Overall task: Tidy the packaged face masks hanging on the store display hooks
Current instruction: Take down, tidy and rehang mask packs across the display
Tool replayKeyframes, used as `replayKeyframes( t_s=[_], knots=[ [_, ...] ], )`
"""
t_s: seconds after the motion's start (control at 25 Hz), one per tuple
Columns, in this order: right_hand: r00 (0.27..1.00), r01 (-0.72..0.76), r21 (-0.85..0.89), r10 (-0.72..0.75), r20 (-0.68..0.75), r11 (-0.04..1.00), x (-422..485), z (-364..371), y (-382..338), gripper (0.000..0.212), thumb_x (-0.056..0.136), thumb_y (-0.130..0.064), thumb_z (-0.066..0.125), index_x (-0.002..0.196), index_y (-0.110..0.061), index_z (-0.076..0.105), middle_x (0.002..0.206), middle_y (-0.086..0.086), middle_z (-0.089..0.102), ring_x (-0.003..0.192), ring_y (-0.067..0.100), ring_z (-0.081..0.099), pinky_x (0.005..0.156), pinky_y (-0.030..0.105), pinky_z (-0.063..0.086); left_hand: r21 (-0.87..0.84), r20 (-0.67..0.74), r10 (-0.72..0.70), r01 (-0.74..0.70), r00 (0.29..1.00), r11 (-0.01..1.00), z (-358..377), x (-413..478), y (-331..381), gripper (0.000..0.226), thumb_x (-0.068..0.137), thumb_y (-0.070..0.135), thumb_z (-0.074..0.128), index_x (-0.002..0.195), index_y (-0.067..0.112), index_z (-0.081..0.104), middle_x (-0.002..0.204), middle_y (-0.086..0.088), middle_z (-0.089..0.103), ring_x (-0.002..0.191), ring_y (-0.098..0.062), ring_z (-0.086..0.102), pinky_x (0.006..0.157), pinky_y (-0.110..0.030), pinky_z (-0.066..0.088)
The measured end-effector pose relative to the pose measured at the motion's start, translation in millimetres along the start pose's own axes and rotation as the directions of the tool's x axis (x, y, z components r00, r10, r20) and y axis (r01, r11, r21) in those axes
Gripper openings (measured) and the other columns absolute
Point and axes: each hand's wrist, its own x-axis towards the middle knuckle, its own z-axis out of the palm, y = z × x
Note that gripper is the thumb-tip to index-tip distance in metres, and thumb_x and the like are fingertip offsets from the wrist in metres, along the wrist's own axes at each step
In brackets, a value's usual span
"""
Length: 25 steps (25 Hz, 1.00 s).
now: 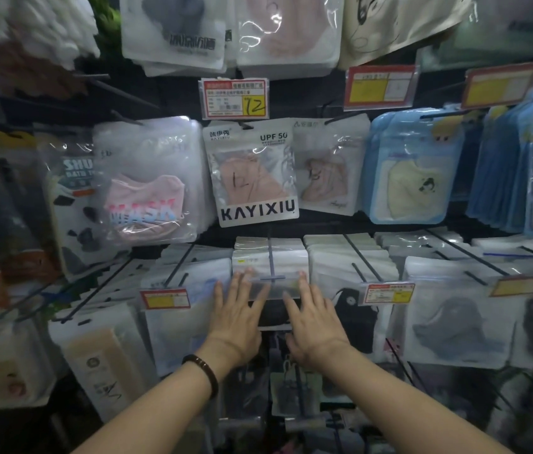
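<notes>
Both of a person's hands lay flat against a stack of mask packets (291,257) on the middle hook (270,257) of a store display's lower row. The left hand (237,314), a dark bracelet (204,368) at its wrist, and the right hand (314,317) had fingers straight and slightly spread. Neither gripped anything. Their fingertips reached up beside the clear label holder (268,288) at the hook's front end. The stack hung directly ahead of the hands and a little above them, its front packet under the palms and the remaining packets filed behind it toward the back panel. The hook's long axis ran from that panel out toward the person and passed between the two hands, so the left hand covered the packet's left side and the right hand its right side, with neither clearly nearer. From that placement, the likely next move was an even push straight back along the hook, or a squaring of the packet edges, with both hands sharing the load. Uneven pressure looked apt to skew the packets on the single prong. Above the stack hung a KAYIXIU packet (253,178) under a price tag marked 12 (235,99), and a red-and-yellow tag (164,299) sat on the hook to the left.
</notes>
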Motion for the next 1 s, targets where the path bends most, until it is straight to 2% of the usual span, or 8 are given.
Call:
replayKeyframes(
  t_s=[0.28,0.4,0.48,0.56,0.68,0.76,0.84,1.0],
  knots=[
    [0.999,0.035,0.055,-0.036,0.017,0.998,1,-8,3,0.085,0.103,-0.038,0.059,0.17,-0.021,0.01,0.174,0.015,-0.031,0.165,0.039,-0.007,0.133,0.053,0.014,-0.059,0.021,0.014,-0.013,1.0,0.998,-4,2,-1,0.103,0.097,0.043,0.064,0.17,0.034,-0.008,0.175,-0.01,-0.019,0.164,-0.038,-0.016,0.128,-0.066,-0.009],
    [0.997,0.071,0.115,-0.071,-0.004,0.991,-21,-17,5,0.08,0.105,-0.033,0.057,0.17,-0.024,0.013,0.177,0.006,-0.026,0.166,0.032,-0.009,0.133,0.05,0.011,-0.106,0.03,0.018,-0.015,0.999,0.994,-13,-15,9,0.087,0.099,0.046,0.061,0.168,0.031,0.011,0.176,-0.011,-0.01,0.165,-0.037,-0.006,0.13,-0.064,-0.002],
    [0.995,0.084,0.166,-0.076,-0.058,0.983,-48,-19,11,0.075,0.103,-0.03,0.056,0.169,-0.023,0.021,0.18,0.004,-0.007,0.166,0.027,0.003,0.133,0.047,0.018,-0.114,-0.009,0.09,-0.09,0.996,0.989,-19,-29,24,0.065,0.1,0.048,0.057,0.158,0.03,0.034,0.173,-0.01,0.016,0.16,-0.034,0.016,0.128,-0.058,0.011],
    [0.988,0.093,0.156,-0.073,-0.133,0.983,-77,-15,26,0.068,0.099,-0.029,0.057,0.163,-0.019,0.037,0.174,0.007,0.026,0.16,0.028,0.026,0.128,0.048,0.034,-0.143,-0.077,0.203,-0.212,0.976,0.967,-23,-40,41,0.05,0.101,0.048,0.053,0.147,0.029,0.05,0.155,-0.003,0.043,0.143,-0.029,0.038,0.12,-0.05,0.024],
    [0.954,0.064,0.115,-0.027,-0.299,0.991,-117,-1,63,0.053,0.09,-0.026,0.066,0.141,-0.013,0.064,0.138,0.009,0.062,0.129,0.029,0.059,0.102,0.045,0.058,-0.181,-0.214,0.346,-0.386,0.913,0.905,-24,-46,71,0.035,0.096,0.042,0.054,0.124,0.026,0.068,0.126,0.0,0.062,0.118,-0.029,0.055,0.104,-0.047,0.036],
    [0.936,0.012,0.116,0.029,-0.35,0.993,-141,4,90,0.046,0.088,-0.024,0.068,0.132,-0.01,0.068,0.122,0.008,0.062,0.113,0.028,0.061,0.089,0.042,0.059,-0.192,-0.329,0.427,-0.503,0.842,0.843,-22,-49,95,0.027,0.091,0.037,0.058,0.109,0.024,0.072,0.111,-0.001,0.065,0.105,-0.029,0.061,0.094,-0.045,0.041],
    [0.919,-0.032,0.098,0.068,-0.388,0.995,-160,6,117,0.042,0.086,-0.022,0.068,0.126,-0.01,0.068,0.119,0.009,0.061,0.108,0.029,0.06,0.086,0.044,0.058,-0.189,-0.388,0.482,-0.579,0.786,0.793,-24,-50,121,0.027,0.088,0.034,0.06,0.109,0.022,0.071,0.113,-0.003,0.064,0.106,-0.03,0.06,0.09,-0.046,0.045],
    [0.904,-0.114,0.059,0.128,-0.408,0.992,-185,11,178,0.048,0.082,-0.023,0.065,0.128,-0.01,0.069,0.129,0.015,0.06,0.119,0.037,0.06,0.096,0.051,0.058,-0.154,-0.397,0.521,-0.615,0.755,0.774,-29,-44,182,0.036,0.086,0.032,0.059,0.119,0.021,0.067,0.128,-0.008,0.06,0.119,-0.034,0.056,0.093,-0.049,0.051]
  ],
)
